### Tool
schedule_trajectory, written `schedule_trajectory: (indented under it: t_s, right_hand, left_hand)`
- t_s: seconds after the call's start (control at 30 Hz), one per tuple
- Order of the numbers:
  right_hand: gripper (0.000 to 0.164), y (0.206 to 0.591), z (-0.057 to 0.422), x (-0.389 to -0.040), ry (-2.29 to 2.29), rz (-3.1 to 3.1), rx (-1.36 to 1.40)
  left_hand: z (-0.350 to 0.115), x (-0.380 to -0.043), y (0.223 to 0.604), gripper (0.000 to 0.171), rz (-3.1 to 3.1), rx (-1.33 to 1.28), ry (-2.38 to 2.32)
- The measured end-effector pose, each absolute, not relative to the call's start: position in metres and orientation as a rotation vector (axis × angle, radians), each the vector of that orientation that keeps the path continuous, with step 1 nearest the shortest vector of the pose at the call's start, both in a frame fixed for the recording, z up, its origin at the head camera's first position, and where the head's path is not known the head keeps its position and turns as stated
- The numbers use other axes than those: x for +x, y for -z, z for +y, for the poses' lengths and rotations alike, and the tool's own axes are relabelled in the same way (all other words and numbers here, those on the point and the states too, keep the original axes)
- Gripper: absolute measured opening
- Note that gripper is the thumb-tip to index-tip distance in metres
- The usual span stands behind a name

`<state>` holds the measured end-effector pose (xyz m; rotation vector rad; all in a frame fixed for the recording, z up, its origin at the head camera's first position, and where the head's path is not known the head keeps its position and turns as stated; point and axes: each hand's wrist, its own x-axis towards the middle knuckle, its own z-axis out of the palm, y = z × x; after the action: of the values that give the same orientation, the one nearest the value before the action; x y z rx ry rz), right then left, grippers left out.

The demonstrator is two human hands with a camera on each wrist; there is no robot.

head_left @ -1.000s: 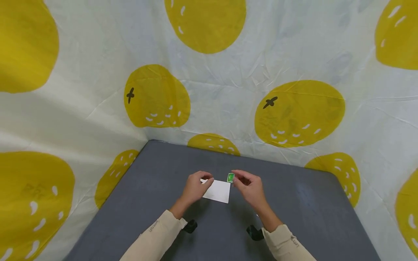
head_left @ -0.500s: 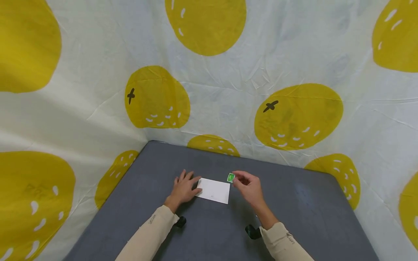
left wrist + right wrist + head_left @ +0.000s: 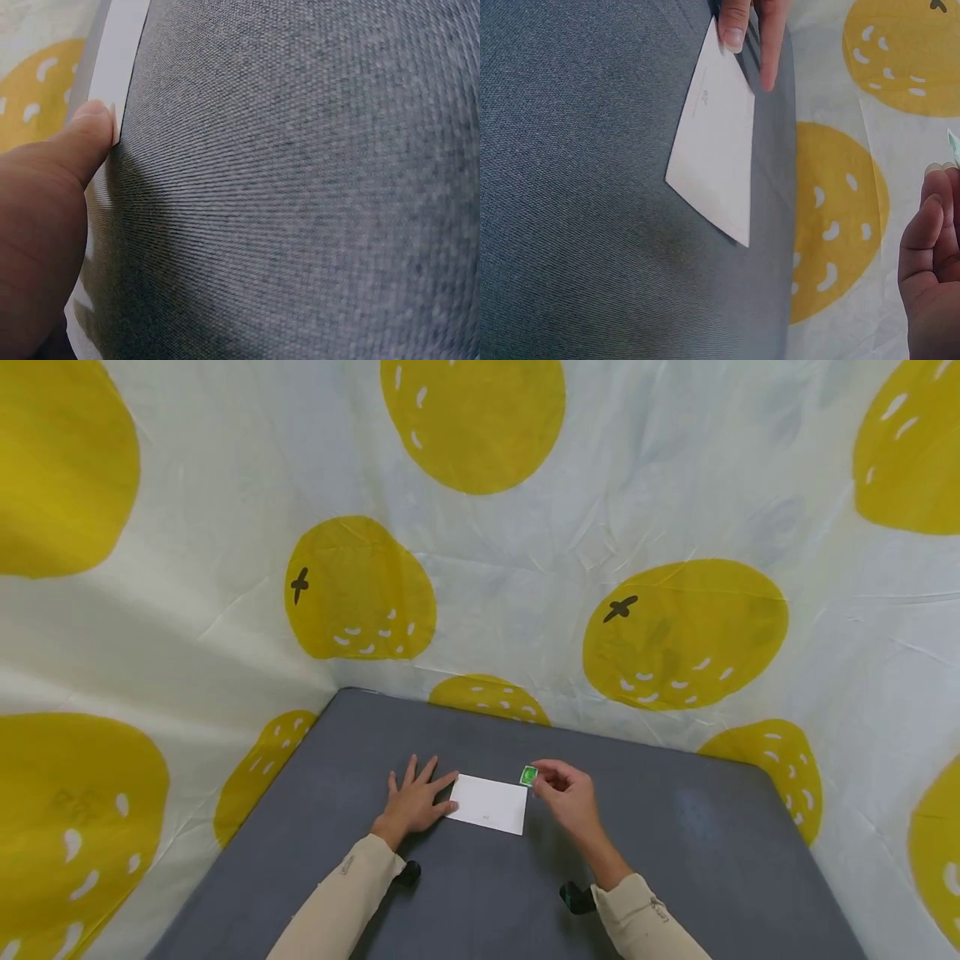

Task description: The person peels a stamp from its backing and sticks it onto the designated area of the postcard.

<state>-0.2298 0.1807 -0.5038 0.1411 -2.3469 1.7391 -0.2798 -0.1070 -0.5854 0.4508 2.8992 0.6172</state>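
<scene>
A white envelope (image 3: pixel 490 803) lies flat on the grey table, with a small line of print near its lower edge. My left hand (image 3: pixel 411 806) rests at the envelope's left edge, fingers spread and straight. In the left wrist view its thumb (image 3: pixel 91 131) presses on the envelope's end. Just past the envelope's upper right corner, my right hand (image 3: pixel 576 802) pinches a small green stamp (image 3: pixel 528 776) with a white border between thumb and fingertips. Only a pale corner of the stamp (image 3: pixel 953 144) shows in the right wrist view.
The grey tabletop (image 3: pixel 675 860) spreads around both hands. A white cloth (image 3: pixel 510 585) printed with large yellow fruit hangs along its back and sides. Dark wrist cameras (image 3: pixel 576 897) sit under the cuffs.
The left hand has moved left off the envelope's top and spread its fingers at its left edge, uncovering the envelope. The right hand still holds the stamp in nearly the same place.
</scene>
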Motion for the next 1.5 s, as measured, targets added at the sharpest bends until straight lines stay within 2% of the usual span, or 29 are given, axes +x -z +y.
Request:
schedule_trajectory:
  t_s: [0.43, 0.87, 1.5]
  right_hand:
    - [0.019, 0.513, 0.181, -0.243, -1.750, -2.409, 0.077]
    - [0.022, 0.543, 0.180, -0.264, -1.772, -2.495, -0.058]
    - [0.022, 0.558, 0.179, -0.276, -1.797, -2.527, -0.103]
  left_hand:
    - [-0.109, -0.283, 0.578, 0.057, 2.812, 0.426, -0.560]
    - [-0.116, -0.290, 0.603, 0.060, 2.775, 0.434, -0.595]
    - [-0.113, -0.282, 0.587, 0.059, 2.790, 0.441, -0.543]
